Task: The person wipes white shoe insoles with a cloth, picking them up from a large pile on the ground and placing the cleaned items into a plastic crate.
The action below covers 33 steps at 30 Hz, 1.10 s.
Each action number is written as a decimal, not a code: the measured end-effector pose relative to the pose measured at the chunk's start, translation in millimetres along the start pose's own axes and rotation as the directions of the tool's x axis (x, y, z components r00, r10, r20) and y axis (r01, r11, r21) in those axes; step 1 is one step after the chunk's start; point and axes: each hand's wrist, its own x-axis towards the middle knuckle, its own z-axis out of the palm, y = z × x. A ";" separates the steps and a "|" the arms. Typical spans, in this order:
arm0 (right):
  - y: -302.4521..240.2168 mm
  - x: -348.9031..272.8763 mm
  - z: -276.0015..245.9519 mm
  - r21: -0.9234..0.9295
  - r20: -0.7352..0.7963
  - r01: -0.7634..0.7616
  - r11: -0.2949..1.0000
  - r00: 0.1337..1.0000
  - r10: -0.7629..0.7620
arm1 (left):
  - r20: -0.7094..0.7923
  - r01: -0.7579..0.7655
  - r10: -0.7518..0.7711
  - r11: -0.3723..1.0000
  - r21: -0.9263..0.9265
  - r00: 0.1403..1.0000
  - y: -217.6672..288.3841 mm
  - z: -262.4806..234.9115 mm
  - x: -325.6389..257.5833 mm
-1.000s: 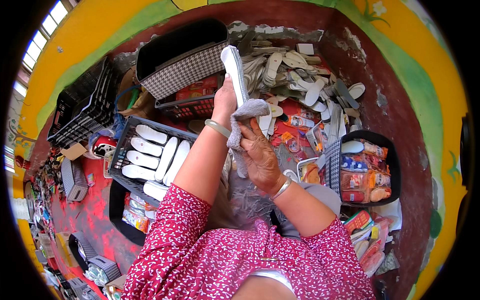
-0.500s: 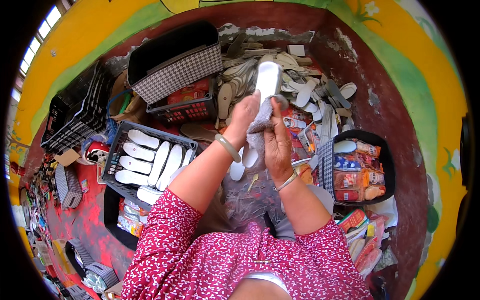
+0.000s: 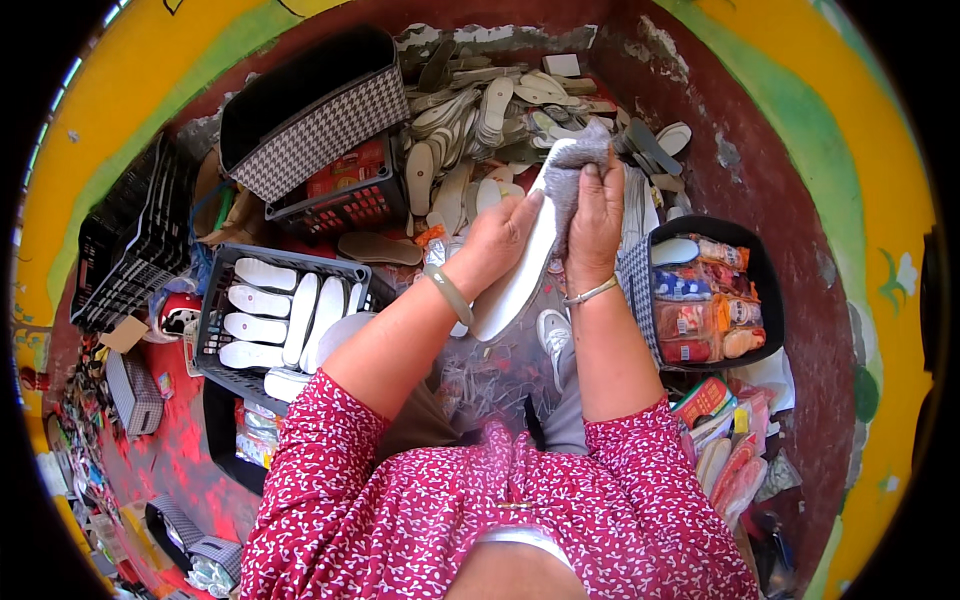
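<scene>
A long white shoe sole [image 3: 515, 290] is held slanted in front of me, one end up and to the right. My left hand [image 3: 490, 240] grips its left edge near the middle, thumb on top. Against the upper right edge, my right hand [image 3: 594, 225] presses a grey cloth [image 3: 568, 185], fingers closed around it. The cloth wraps over the sole's far end and hides part of it. Left of my forearm, a dark plastic crate [image 3: 215, 330] holds several white soles [image 3: 262, 300] laid side by side.
A heap of loose soles [image 3: 455, 130] lies against the far wall. Behind the crate stand a houndstooth basket [image 3: 320, 130] and stacked black crates [image 3: 130, 230]. Another basket [image 3: 635, 305] with packaged goods sits to the right, more packets [image 3: 740, 470] below it. Scraps litter the floor [image 3: 480, 370] before me.
The sole has swung from nearly upright to a slant, its lower end now reaching toward me. The cloth has moved up to the far end with my right hand.
</scene>
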 end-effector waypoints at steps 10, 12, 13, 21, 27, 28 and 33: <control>12.7 -26.5 29.7 -0.022 0.407 -0.081 0.996 0.910 0.083 | -0.099 -0.016 -0.044 0.842 -0.539 0.994 11.0 -39.2 23.9; 10.6 -34.3 33.0 -0.112 0.487 -0.097 0.989 0.862 0.140 | -0.204 -0.097 -0.022 0.828 -0.552 0.979 21.1 -47.5 20.7; 7.0 -41.1 35.8 -0.143 0.506 -0.061 0.988 0.853 0.126 | -0.247 -0.082 -0.061 0.844 -0.530 0.967 26.0 -54.1 18.7; 3.0 -67.8 52.3 -0.147 0.686 0.376 0.915 0.705 -0.179 | -0.545 0.025 -0.233 0.932 -0.362 0.806 31.1 -91.6 22.3; 5.6 -69.8 52.8 -0.225 0.738 0.588 0.777 0.623 -0.259 | -0.542 0.005 -0.257 0.906 -0.422 0.800 23.3 -96.5 24.5; 7.3 -70.0 52.0 -0.233 0.754 0.635 0.737 0.596 -0.275 | -0.533 0.001 -0.268 0.894 -0.448 0.802 20.3 -99.5 26.4; 0.4 -68.0 47.2 -0.287 0.808 0.733 0.616 0.531 -0.255 | -0.523 -0.164 -0.297 0.729 -0.664 0.799 10.1 -109.9 35.4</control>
